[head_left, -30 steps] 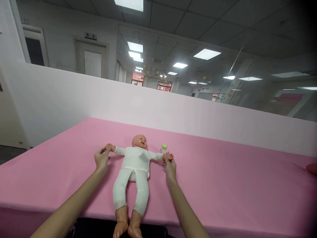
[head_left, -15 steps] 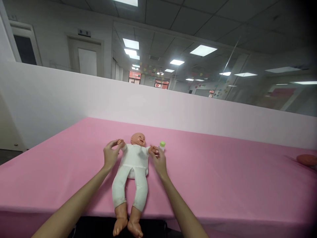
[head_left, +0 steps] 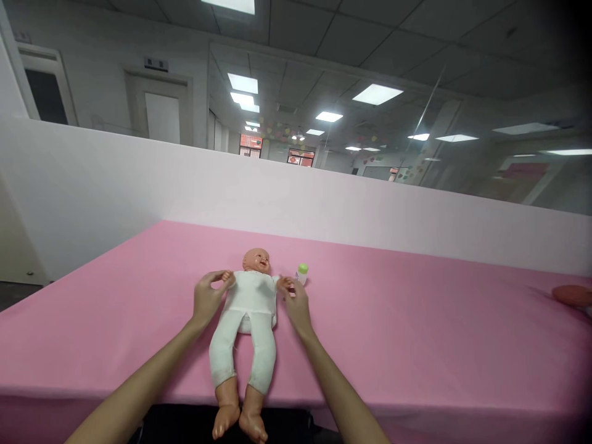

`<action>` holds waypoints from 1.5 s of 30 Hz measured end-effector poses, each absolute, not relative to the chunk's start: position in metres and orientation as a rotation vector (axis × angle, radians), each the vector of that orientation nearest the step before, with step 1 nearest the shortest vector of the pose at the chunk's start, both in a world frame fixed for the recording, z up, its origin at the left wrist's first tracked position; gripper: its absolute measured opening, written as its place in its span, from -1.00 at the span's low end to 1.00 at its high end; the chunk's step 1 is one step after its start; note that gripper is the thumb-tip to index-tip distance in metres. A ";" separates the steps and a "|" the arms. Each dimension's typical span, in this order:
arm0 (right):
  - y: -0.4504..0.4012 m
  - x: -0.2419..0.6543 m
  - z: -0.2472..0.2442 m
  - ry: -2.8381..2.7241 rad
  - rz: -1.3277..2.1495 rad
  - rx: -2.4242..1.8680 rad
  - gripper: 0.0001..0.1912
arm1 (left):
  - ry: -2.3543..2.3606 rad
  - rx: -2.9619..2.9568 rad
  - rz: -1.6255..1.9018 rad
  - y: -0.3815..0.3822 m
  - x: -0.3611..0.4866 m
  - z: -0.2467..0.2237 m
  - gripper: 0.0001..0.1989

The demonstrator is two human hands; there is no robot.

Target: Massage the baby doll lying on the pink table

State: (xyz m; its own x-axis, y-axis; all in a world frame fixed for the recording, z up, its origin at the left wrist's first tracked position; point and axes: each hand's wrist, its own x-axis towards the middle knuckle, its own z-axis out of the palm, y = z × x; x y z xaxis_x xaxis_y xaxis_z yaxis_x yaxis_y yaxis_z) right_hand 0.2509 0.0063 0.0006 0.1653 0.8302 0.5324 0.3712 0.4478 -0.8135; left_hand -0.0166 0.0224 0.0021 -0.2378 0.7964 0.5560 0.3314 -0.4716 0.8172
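A baby doll (head_left: 252,293) in a white cloth suit lies on its back on the pink-covered table (head_left: 393,333). Its head points away from me, and its bare feet hang over the near edge. My left hand (head_left: 208,297) is closed on the doll's hand at the left. On the other side, my right hand (head_left: 296,302) pinches the doll's other hand between thumb and fingers. Just beyond my right hand stands a small white bottle (head_left: 302,275) with a light green cap.
A white low wall (head_left: 324,206) runs along the table's far side, with glass above it. At the far right edge of the table lies a reddish-brown rounded object (head_left: 572,296), partly in shadow. Below the near edge, dark clothing (head_left: 185,425) shows.
My left hand has lowered slightly and moved inward with the doll's hand, toward its shoulder. My right hand has stayed nearly in place, still holding the other doll hand.
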 end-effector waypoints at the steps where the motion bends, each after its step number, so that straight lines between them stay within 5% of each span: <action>1: 0.011 0.260 0.000 -1.255 0.556 -1.133 -0.64 | 1.355 1.441 1.808 0.024 -0.023 0.004 -0.69; 3: 0.017 0.278 -0.006 -0.955 0.722 -1.129 -0.53 | 1.354 1.051 1.855 0.027 -0.037 0.001 -0.61; 11: 0.018 0.304 -0.030 -0.491 0.930 -1.197 -0.72 | 1.295 0.216 1.805 0.040 -0.064 -0.035 -0.73; 17: 0.015 0.271 0.001 -0.888 0.745 -1.117 -0.52 | 1.285 0.889 1.883 0.031 -0.034 0.008 -0.57; 21: -0.003 0.235 0.007 -1.714 0.288 -1.131 -0.78 | 1.268 1.594 1.761 0.019 -0.001 0.013 -0.72; 27: -0.019 0.214 -0.005 -2.402 -0.303 -1.211 -0.69 | 1.316 2.349 1.298 0.009 0.018 -0.006 -0.84; 33: -0.004 0.246 0.004 -1.679 0.292 -1.160 -0.73 | 1.258 1.746 1.652 0.015 -0.003 0.013 -0.77; 37: 0.013 0.285 -0.009 -0.869 0.751 -1.148 -0.50 | 1.296 0.893 1.810 0.023 -0.032 0.002 -0.60; 45: 0.022 0.308 -0.031 -0.569 0.863 -1.157 -0.59 | 1.275 0.216 1.820 0.035 -0.062 -0.024 -0.79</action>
State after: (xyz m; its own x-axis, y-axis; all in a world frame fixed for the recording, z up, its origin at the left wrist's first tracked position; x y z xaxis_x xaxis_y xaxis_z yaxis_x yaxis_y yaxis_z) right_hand 0.3076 0.0225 -0.0314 0.5648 0.8243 -0.0398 -0.2877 0.1515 -0.9457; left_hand -0.0617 0.0353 -0.0242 -0.5994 0.7323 -0.3233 -0.5537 -0.0876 0.8281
